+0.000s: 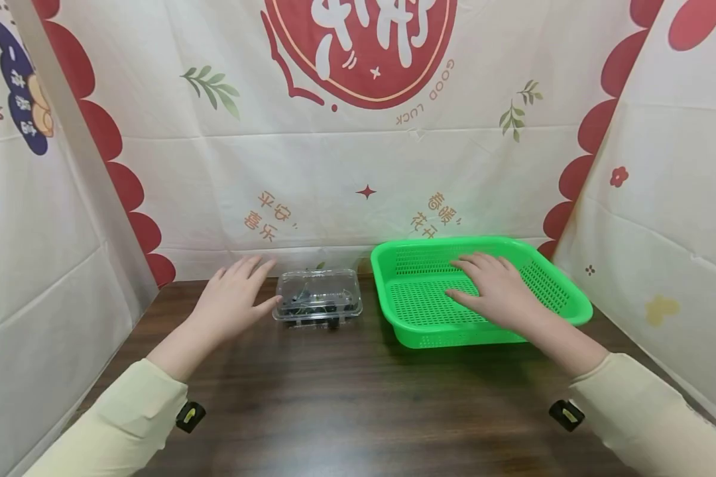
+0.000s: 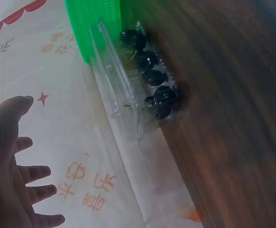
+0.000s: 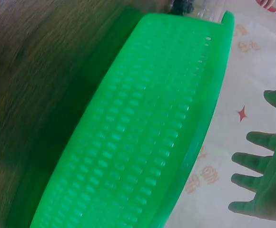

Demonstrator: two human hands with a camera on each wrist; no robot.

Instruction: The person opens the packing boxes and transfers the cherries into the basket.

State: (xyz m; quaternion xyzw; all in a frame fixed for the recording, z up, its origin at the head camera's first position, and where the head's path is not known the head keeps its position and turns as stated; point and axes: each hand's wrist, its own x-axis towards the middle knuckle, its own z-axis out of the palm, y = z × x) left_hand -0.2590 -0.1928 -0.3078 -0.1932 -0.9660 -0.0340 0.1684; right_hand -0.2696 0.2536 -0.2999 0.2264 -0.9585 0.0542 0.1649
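Note:
A clear plastic clamshell box point(image 1: 319, 295) stands at the back of the table, with several dark, glossy, grape-like fruits point(image 2: 153, 77) inside and bits of green stem among them. My left hand point(image 1: 233, 295) hovers just left of this box, fingers spread and holding nothing; its thumb tip overlaps the box's edge in the head view. To the right of the box sits a green perforated plastic basket point(image 1: 432, 336). Over the basket's opening is my right hand point(image 1: 495, 288), its fingers extended and apart, with nothing in its grasp.
The dark wood-grain table point(image 1: 334, 411) runs back to a printed white cloth point(image 1: 346, 159). Similar cloth hangs along the left and right sides. Each sleeve cuff has a small black device point(image 1: 191, 417) beside it.

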